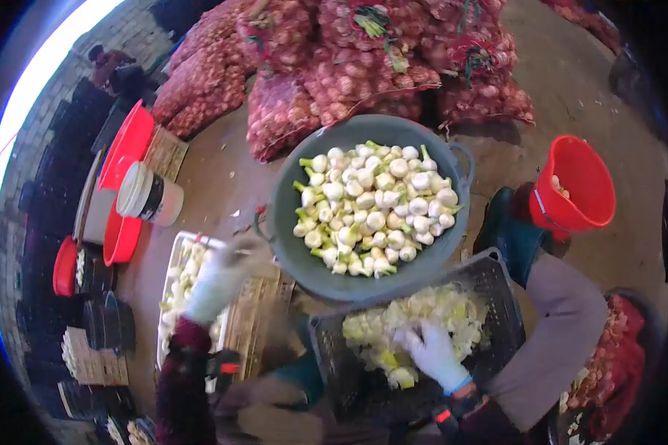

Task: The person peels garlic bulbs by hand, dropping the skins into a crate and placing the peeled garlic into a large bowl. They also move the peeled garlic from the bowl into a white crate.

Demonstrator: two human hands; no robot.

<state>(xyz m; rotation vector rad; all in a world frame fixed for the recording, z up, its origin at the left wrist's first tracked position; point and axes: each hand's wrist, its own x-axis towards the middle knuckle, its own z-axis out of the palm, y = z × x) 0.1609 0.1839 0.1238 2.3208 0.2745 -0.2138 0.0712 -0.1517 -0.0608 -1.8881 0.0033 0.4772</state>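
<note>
My left hand point(223, 278), in a pale glove and smeared by motion, is over the white crate point(165, 326) of peeled bulbs at the left; its fingers are too blurred to read. My right hand point(432, 354), also gloved, is over the black crate point(506, 297) between my legs. Its fingers are apart, touching a heap of pale, yellow-green skins and trimmings point(453, 311). Just beyond both hands stands a big grey-green tub point(286, 248) full of white garlic bulbs point(375, 200) with short green stems.
Red mesh sacks point(341, 81) of bulbs are piled behind the tub. A red bucket point(583, 185) stands at right, a white bucket point(150, 194) and red basins point(130, 141) at left. Dark crates point(107, 322) line the left wall. Another person point(111, 67) is in the far left.
</note>
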